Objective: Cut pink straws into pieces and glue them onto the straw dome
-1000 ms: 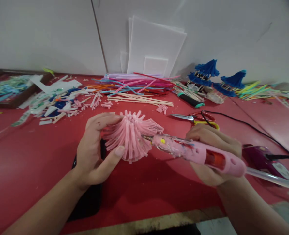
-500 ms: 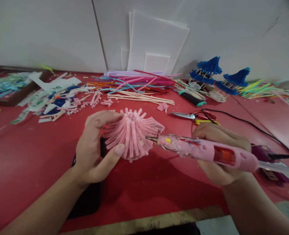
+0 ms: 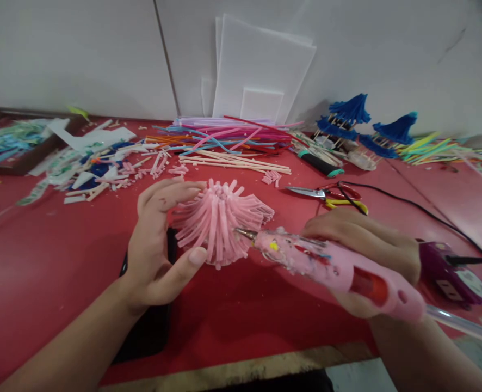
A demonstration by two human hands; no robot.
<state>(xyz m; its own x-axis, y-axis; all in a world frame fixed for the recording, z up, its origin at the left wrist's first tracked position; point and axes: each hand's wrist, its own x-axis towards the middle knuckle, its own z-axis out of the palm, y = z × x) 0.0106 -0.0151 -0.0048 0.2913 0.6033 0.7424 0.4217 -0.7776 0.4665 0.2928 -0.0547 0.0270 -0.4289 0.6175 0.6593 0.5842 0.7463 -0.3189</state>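
Observation:
A cone-shaped pink piece made of many thin strips fanning down from its top is held by my left hand. The fingers curl round its left side, and the thumb presses near its lower edge. My right hand is wrapped round a pink glue gun. The metal nozzle points left and lies against or just in front of the strips on the right side; contact is hard to tell. A clear glue stick sticks out of the gun's rear.
Scissors, a green-black handled tool and coloured sticks lie behind. Scraps are at left, a black phone under my left wrist, a purple power box at right. Blue roof-like models stand behind.
The glue gun has tilted, its rear lower, and its nozzle has shifted slightly left across the pink strips. My right hand has moved left with it. My left hand is nearly unchanged.

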